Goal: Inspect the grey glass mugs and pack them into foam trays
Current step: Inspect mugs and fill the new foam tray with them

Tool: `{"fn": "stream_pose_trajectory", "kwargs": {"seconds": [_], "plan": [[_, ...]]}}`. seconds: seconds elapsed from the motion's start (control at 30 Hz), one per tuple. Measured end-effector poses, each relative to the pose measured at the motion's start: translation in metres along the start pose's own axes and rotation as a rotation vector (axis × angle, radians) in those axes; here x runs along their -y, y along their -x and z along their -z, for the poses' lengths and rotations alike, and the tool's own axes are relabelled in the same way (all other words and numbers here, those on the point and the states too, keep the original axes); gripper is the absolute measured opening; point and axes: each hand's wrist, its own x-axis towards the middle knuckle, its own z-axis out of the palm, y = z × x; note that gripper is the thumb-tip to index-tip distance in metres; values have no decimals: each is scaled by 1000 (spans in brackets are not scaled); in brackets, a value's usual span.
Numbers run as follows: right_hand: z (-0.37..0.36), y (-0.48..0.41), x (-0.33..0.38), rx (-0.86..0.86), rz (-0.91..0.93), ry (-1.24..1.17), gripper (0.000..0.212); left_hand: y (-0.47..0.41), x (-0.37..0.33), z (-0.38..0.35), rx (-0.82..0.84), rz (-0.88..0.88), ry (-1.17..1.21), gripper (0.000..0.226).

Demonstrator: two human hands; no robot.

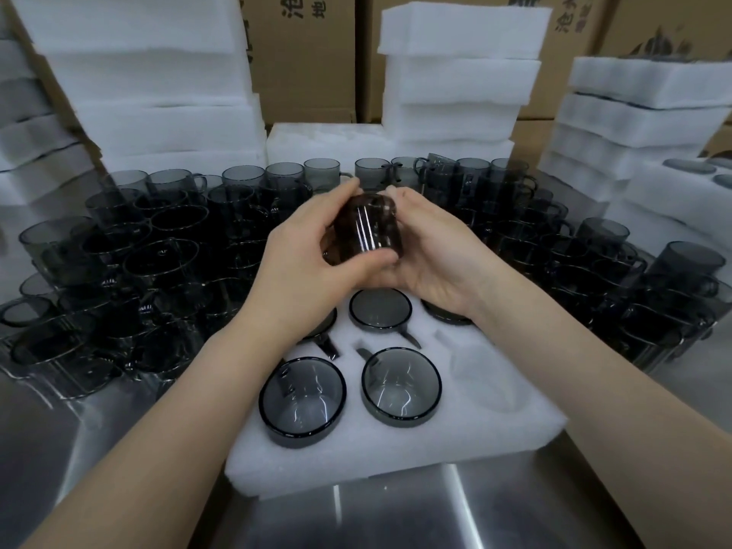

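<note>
1. Holding the mug up between both hands, we judge this to be the inspection step. The left hand curls round its left side with the thumb laid across the near wall, and the right hand cups it from the right and below.
2. The mug is in the air above the far half of the foam tray, clear of the loose mugs crowded behind and to either side.
3. Five pockets of the tray look filled, two of them partly hidden under the wrists. The near right pocket lies bare, and we take it as the next place.
4. The next move calls for lowering the mug straight into that round hollow, with its handle turned to meet the narrow slot beside it. We cannot tell where the handle is now.
5. The glass is smoky grey, smooth and glossy, with bright streaks along its curved wall. We expect it to be slippery and to chip if knocked against its neighbours.
6. The tray is a thick slab of soft white foam on a brushed steel table, with foam stacks and cardboard boxes behind.
</note>
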Motion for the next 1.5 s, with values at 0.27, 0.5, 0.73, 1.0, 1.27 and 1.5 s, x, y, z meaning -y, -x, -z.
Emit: {"fn": "stream_pose_trajectory", "kwargs": {"seconds": [0.27, 0.5, 0.73, 1.0, 1.27, 1.5], "plan": [[-3, 5, 6, -61, 12, 89, 27, -2, 7, 3, 74, -29, 79, 73], [-8, 5, 9, -89, -49, 221, 55, 1, 5, 6, 114, -97, 49, 79], [-7, 7, 12, -51, 38, 193, 54, -2, 4, 4, -153, 43, 176, 46], [-24, 12, 16, -55, 341, 1359, 65, -6, 11, 7, -126, 217, 105, 53], [-21, 60, 42, -161, 30, 1359, 57, -7, 14, 1, 135, 194, -44, 57], [-11, 116, 52, 33, -170, 1410, 46, -8, 19, -1, 346, 230, -411, 14]]}}
